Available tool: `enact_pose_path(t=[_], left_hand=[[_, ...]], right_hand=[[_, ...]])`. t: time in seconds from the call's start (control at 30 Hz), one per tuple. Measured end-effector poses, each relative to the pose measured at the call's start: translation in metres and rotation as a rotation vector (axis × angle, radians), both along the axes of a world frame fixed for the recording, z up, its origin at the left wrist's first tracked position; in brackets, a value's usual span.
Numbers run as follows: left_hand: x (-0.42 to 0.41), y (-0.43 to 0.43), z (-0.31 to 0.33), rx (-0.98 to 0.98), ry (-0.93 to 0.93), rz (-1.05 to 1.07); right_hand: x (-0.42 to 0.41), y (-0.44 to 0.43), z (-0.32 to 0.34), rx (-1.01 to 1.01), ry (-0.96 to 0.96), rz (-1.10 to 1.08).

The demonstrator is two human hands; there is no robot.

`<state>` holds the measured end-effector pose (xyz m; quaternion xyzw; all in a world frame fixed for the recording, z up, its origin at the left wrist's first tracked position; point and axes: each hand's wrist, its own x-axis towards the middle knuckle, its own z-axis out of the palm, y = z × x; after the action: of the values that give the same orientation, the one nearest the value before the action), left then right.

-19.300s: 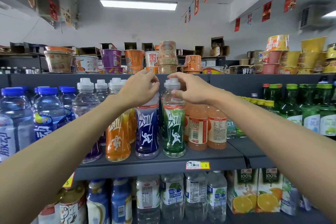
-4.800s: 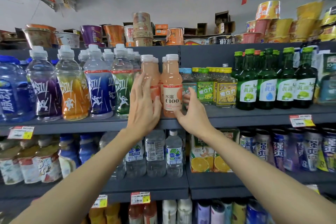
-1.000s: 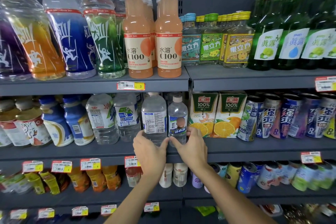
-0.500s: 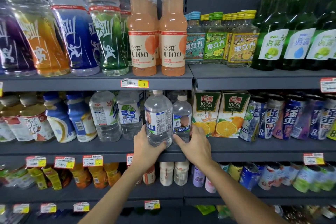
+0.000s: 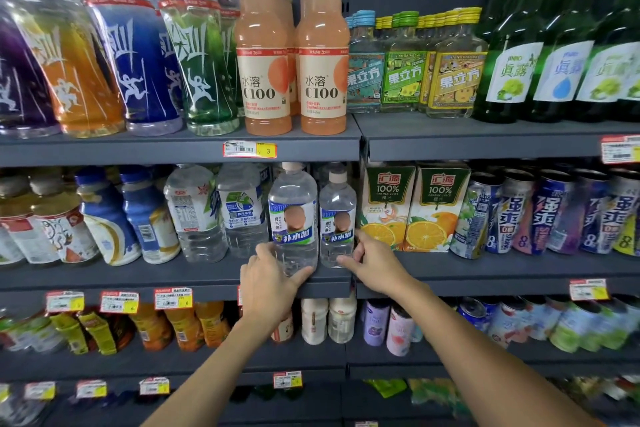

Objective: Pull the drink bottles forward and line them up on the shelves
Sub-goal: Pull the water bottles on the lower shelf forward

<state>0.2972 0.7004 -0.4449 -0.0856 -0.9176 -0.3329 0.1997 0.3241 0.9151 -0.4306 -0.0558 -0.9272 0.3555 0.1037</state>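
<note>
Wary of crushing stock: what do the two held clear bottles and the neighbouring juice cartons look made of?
Larger clear bottle and smaller clear bottle: likely thin glossy plastic, see-through with highlights. Juice cartons: probably coated paperboard, printed, flat-sided, folded tops.

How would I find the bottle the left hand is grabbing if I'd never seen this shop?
Find the two peach C100 bottles on the upper shelf; the shelf just under them holds clear water bottles. The left hand grips the clear bottle right below the yellow price tag. It is taller and fatter than the same-labelled small bottle on its right.
</note>
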Motion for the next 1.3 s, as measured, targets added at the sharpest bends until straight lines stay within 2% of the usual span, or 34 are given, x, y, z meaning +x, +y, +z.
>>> enact_pose_path(t=[0.13, 0.27, 0.5, 1.3], left_hand=[[0.001, 0.003, -0.003, 0.06, -0.016, -0.01], [-0.011, -0.012, -0.008, 0.006, 0.001, -0.116], [-0.034, -0.026, 0.003, -0.066, -0.168, -0.327], [-0.045, -0.029, 0.001, -0.034, -0.125, -0.411]], right_hand=[[-0.005, 0.007, -0.003, -0.022, -0.039, 0.005], [0.0, 0.011, -0.002, -0.035, -0.061, 0.038], [0.002, 0.013, 0.002, -0.016, -0.13, 0.12], [-0.008, 0.021, -0.012, -0.016, -0.119, 0.113]])
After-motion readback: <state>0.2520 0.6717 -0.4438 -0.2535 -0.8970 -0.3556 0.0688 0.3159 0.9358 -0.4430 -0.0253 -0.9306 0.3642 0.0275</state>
